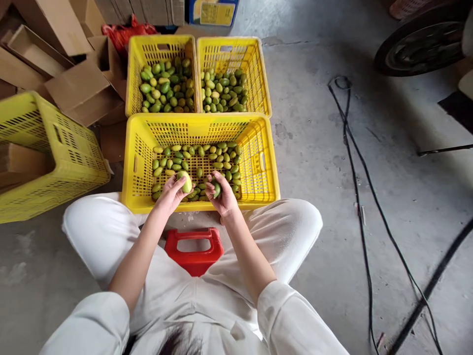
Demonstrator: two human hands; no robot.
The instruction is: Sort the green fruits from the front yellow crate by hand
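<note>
My left hand (174,191) is closed round a pale yellow-green oval fruit (184,182), larger-looking than those around it. A darker green oval fruit (216,188) is in the curled fingers of my right hand (224,197). Both hands are over the near part of a yellow plastic crate (200,122), a short gap between them. On the slatted bottom of this crate lie several loose green and yellowish fruits (218,158). My fingers partly cover both held fruits, and their exact kind is unclear; they look like small mangoes.
Behind stand two yellow crates, left (130,74) and right (261,74), partly filled with similar fruit. Another yellow crate (74,143) and cardboard boxes (83,91) are at left. A red plastic stool (195,259) shows beneath me. Black cables (364,182) and a wheel (417,47) are at right.
</note>
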